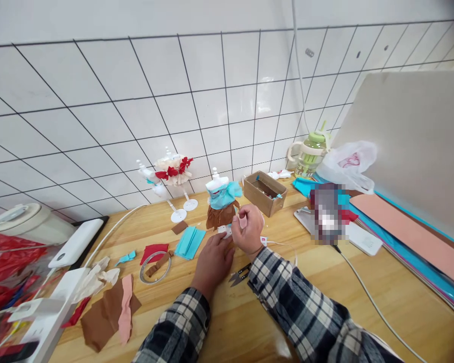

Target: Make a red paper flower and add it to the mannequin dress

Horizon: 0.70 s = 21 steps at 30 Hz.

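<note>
A miniature dress form [216, 181] stands in front of me, its white torso wrapped in turquoise cloth, with a gathered brown skirt [221, 216] below. My left hand [215, 259] rests low on the table, its fingers closed at the form's white base [224, 231]. Close by the skirt's right edge, my right hand [249, 228] is raised with thumb and fingers pinched together. Whatever lies in that pinch is too small to make out. Small thread snips [240, 275] lie between my wrists. Folded turquoise cloth [189, 242] is left of my left hand.
Two more dressed forms, one with a cream and red frill [173, 170], stand behind left. A cardboard box [265, 193], a green bottle [310, 154] and a blurred device [328, 214] are to the right. Brown cloth scraps [104, 315], a wire coil [155, 267] and a power strip [56, 307] lie left.
</note>
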Motion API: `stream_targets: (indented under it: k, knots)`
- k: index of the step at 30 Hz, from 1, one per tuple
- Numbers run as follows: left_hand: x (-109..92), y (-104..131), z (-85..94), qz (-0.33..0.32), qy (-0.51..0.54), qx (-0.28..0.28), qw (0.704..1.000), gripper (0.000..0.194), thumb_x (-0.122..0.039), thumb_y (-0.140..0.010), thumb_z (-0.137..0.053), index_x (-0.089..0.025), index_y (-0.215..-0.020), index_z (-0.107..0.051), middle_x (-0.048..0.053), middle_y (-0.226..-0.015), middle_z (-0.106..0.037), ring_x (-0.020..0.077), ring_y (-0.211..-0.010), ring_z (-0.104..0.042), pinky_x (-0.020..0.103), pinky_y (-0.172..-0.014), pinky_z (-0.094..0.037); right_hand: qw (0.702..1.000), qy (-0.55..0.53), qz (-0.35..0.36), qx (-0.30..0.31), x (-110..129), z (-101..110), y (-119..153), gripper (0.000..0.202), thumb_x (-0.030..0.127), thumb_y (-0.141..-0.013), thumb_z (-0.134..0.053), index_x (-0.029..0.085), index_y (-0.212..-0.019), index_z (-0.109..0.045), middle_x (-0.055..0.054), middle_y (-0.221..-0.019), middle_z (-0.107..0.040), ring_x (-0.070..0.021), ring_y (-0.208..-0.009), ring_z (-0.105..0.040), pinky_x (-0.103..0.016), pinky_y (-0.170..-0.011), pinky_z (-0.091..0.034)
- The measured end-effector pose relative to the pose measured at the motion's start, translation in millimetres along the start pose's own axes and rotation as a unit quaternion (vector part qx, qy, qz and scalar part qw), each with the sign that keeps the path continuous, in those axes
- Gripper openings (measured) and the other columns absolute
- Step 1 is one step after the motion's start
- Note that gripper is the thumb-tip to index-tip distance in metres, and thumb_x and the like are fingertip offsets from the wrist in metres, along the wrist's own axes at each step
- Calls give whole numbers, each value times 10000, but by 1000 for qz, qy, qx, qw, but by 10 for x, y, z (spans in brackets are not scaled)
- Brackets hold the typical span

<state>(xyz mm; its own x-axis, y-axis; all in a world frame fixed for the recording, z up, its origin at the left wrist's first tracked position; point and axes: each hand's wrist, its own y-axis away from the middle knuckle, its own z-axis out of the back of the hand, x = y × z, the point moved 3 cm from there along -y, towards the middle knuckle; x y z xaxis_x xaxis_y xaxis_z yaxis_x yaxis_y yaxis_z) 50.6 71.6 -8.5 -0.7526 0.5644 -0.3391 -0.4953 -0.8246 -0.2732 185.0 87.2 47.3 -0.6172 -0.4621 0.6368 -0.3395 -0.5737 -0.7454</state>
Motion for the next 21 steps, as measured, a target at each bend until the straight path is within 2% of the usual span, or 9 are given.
stream_targets:
  k: [6, 8, 10, 12, 14, 17, 21]
  knots:
    - [-16, 0, 16, 3, -12, -16, 1000, 317, -261, -855, -515, -221, -1159, -593, 106, -1204, -567, 245, -1128, -522, 439, -966, -447, 999, 0, -36, -9, 86, 232, 50, 112, 211, -760, -488, 178, -860, -529, 3, -702, -475, -153, -684, -478, -309, -709, -388]
    - [-30, 6, 27, 2, -23, -20, 1000, 307, -270, -865, -501, -214, -1154, -586, 109, -1204, -565, 246, -1128, -524, 442, -967, -446, 998, 5, -59, 24, 89, 290, 61, 134, 226, -771, -494, 176, -877, -559, -6, -716, -498, -158, -707, -489, -305, -714, -386]
    - [-43, 12, 32, 2, -34, -24, 999, 292, -277, -877, -482, -205, -1143, -579, 110, -1208, -558, 246, -1137, -518, 439, -976, -440, 989, -14, -121, 88, 34, 276, 94, 127, 268, -779, -522, 188, -844, -596, 7, -674, -505, -148, -672, -484, -281, -666, -374]
    - [-56, 14, 29, -3, -39, -26, 999, 291, -272, -884, -468, -200, -1149, -564, 106, -1212, -553, 242, -1145, -511, 434, -985, -435, 954, -93, -242, 154, -68, 185, 165, 135, 332, -753, -590, 202, -766, -624, 37, -573, -479, -125, -580, -449, -247, -579, -338]
    - [-67, 14, 20, -11, -38, -28, 999, 292, -265, -883, -467, -201, -1156, -551, 99, -1212, -553, 238, -1145, -511, 428, -986, -437, 880, -223, -379, 178, -154, 51, 261, 168, 354, -679, -671, 197, -728, -635, 57, -507, -464, -104, -514, -419, -223, -512, -300]
    - [-66, 13, 2, -14, -38, -29, 999, 289, -267, -882, -471, -201, -1154, -547, 94, -1213, -553, 237, -1153, -508, 423, -988, -440, 827, -305, -440, 173, -183, -105, 329, 257, 390, -663, -665, 173, -794, -623, 62, -511, -489, -81, -445, -387, -210, -442, -271]
    - [-36, 19, -22, -6, -51, -29, 998, 299, -293, -894, -458, -189, -1157, -555, 108, -1217, -551, 245, -1160, -506, 428, -993, -439, 797, -353, -470, 139, -213, -159, 317, 314, 426, -664, -641, 164, -823, -575, 73, -536, -479, -46, -393, -297, -195, -374, -206]
